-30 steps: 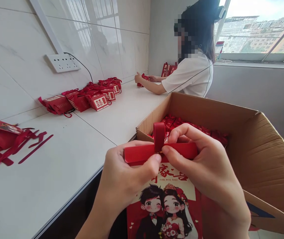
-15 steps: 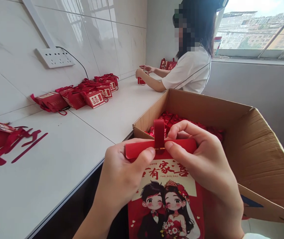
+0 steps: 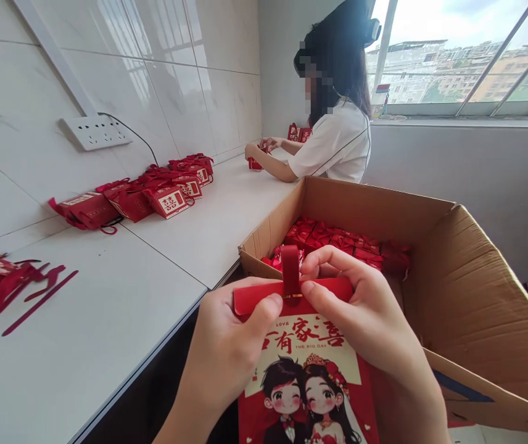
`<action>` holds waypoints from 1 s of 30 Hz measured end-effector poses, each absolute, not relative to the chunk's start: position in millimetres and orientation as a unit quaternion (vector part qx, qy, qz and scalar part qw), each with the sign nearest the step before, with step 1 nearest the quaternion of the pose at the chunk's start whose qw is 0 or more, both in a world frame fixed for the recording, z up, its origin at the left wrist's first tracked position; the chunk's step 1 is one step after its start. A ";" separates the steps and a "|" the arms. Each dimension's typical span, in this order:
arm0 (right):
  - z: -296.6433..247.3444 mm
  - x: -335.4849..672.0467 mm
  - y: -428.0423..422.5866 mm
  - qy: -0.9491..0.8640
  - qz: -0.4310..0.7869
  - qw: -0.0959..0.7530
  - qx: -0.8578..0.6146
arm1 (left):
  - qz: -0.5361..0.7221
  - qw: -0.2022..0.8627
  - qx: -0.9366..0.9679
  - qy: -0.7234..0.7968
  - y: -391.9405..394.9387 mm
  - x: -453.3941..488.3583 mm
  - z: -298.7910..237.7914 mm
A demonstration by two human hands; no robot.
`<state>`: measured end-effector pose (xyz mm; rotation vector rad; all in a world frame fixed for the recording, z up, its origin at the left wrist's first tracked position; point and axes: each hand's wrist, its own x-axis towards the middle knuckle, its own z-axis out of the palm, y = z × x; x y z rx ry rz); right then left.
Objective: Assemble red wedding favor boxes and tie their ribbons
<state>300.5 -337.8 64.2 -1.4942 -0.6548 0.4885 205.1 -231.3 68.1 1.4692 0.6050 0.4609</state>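
Note:
A red wedding gift box (image 3: pixel 308 376), printed with a cartoon bride and groom, is held upright in front of me. My left hand (image 3: pixel 234 348) pinches the left side of its folded top flap, thumb in front. On the other side, my right hand (image 3: pixel 361 302) grips the flap with the thumb by the strap's base and the fingers behind. A red strap loop (image 3: pixel 290 271) stands up from the flap between both thumbs, with a thin gold line at its base. The box's lower end runs out of view.
A large open carton (image 3: pixel 361 194) holding several red boxes (image 3: pixel 338 240) stands just beyond my hands. On the white counter (image 3: pixel 153 296), more red boxes (image 3: pixel 166 200) line the tiled wall, and ribbon strips (image 3: pixel 42 302) lie at left. A co-worker (image 3: pixel 338 135) handles a small red box farther back.
My view has tilted up and shifted right, so things appear lower and further left. Both hands keep their hold on the gift box's flap. The co-worker's hands have moved slightly around their box.

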 end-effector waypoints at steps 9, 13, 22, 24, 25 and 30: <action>58.0 311.3 -343.8 -0.304 0.211 0.644 -0.669 | 0.172 0.708 0.634 0.260 -228.8 219.7 59.4; 56.3 317.7 -346.4 -0.297 0.251 0.662 -0.641 | 0.162 0.733 0.606 0.263 -232.9 223.0 60.2; 54.4 320.2 -349.6 -0.285 0.256 0.691 -0.613 | 0.162 0.734 0.605 0.262 -234.9 225.3 59.7; 55.5 318.5 -350.8 -0.291 0.242 0.686 -0.621 | 0.166 0.731 0.609 0.259 -233.7 226.4 57.9; 55.9 317.6 -350.9 -0.294 0.235 0.682 -0.627 | 0.167 0.729 0.612 0.258 -233.1 227.0 57.1; 54.0 316.4 -349.7 -0.312 0.214 0.662 -0.647 | 0.167 0.719 0.624 0.258 -231.4 227.3 55.5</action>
